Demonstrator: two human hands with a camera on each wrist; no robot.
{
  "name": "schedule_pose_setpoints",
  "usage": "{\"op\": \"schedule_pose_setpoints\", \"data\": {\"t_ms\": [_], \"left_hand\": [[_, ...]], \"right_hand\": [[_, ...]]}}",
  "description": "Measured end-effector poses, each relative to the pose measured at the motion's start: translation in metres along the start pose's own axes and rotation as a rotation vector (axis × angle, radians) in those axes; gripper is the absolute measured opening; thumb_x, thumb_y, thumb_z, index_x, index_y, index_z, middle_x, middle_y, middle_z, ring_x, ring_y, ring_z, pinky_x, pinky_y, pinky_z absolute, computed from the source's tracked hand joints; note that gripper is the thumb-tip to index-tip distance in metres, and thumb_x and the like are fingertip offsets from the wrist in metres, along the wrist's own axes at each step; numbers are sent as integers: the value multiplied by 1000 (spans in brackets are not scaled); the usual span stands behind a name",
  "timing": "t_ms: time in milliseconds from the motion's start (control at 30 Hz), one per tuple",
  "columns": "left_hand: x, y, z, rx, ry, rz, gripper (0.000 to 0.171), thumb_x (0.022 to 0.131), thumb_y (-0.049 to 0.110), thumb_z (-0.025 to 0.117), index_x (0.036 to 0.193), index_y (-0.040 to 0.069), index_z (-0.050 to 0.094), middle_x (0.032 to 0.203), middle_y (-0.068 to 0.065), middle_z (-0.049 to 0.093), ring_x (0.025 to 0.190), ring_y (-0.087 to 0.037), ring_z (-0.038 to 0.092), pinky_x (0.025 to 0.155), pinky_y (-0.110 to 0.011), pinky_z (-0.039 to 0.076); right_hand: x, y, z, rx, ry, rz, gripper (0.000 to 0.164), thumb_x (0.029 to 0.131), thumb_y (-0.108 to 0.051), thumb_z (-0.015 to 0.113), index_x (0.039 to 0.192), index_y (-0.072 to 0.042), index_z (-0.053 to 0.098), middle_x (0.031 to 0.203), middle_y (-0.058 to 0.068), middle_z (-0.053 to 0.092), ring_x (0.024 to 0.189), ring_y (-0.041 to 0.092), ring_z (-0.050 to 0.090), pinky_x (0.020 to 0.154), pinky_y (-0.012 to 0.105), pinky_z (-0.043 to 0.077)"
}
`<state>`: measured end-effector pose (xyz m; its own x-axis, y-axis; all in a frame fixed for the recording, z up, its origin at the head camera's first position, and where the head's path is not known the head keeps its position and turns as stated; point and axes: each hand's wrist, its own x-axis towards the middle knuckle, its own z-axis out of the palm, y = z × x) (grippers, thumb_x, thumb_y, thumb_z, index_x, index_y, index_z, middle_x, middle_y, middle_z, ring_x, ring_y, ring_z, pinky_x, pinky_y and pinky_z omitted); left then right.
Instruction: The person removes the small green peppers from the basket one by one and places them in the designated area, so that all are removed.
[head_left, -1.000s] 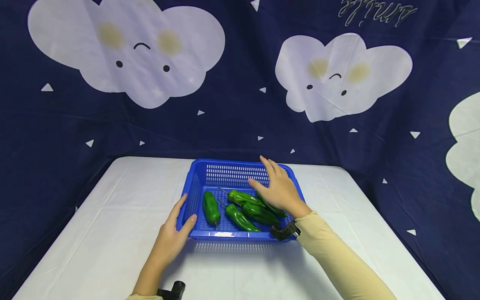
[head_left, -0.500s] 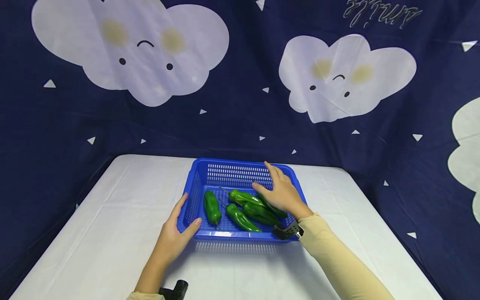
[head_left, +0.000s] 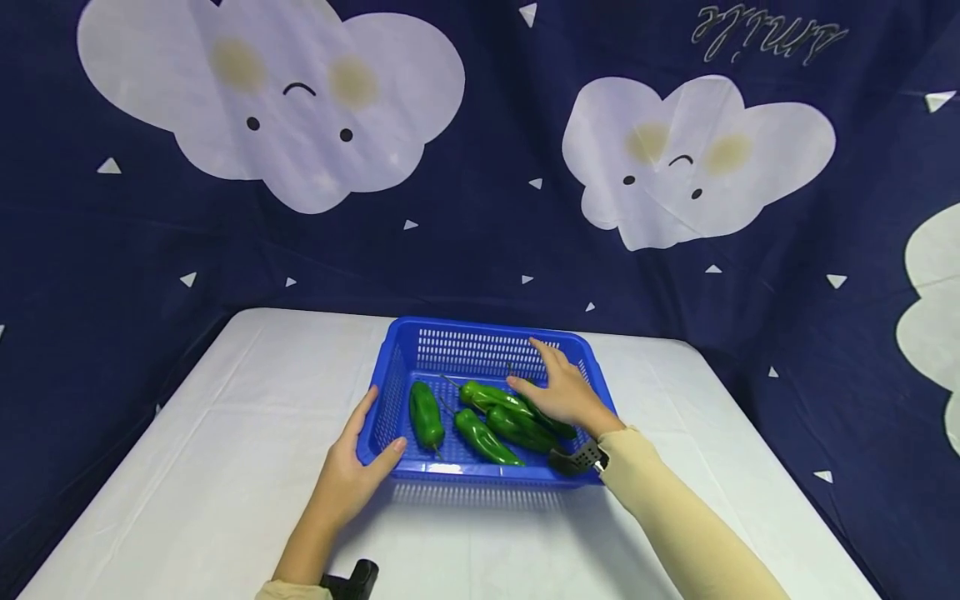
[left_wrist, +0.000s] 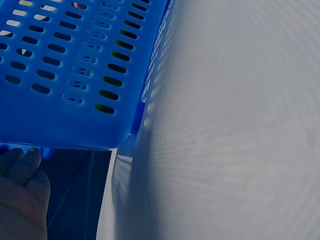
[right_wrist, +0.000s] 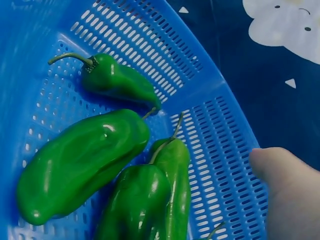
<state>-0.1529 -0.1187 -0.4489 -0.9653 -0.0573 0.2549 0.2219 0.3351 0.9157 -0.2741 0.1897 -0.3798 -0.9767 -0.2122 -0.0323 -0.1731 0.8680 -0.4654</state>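
Sleeves (head_left: 686,518) are beige; the wrist gear (head_left: 588,456) is black.

The head view is bright, the left wrist's dim; peppers (head_left: 487,440) glint; the surface (head_left: 480,554) takes soft shadow.

White-covered table (head_left: 225,467), creased, rounded far corners. One blue perforated basket (head_left: 465,472) on it, near the far edge, roughly midway between left and right edges.
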Motion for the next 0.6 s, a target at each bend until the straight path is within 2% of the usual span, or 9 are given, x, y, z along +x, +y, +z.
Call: {"op": "schedule_pose_setpoints", "data": {"t_ms": [300,600], "left_hand": [[-1,1,1,-32,-17,-6,82,92,31,69,159,22,23,163,-15,26,149,-41,27,118,-61,25],[-2,3,1,-33,-21,-12,81,93,30,68,159,21,22,165,-13,23,151,-41,22,119,-62,22]], "right_hand": [[6,10,7,-75,-82,-105,90,89,-67,57,159,-26,19,164,16,20,146,49,28,111,71,30],[14,13,7,-171,-234,-105,87,90,-67,54,159,-28,19,165,18,16,145,52,25,109,74,29]]}}
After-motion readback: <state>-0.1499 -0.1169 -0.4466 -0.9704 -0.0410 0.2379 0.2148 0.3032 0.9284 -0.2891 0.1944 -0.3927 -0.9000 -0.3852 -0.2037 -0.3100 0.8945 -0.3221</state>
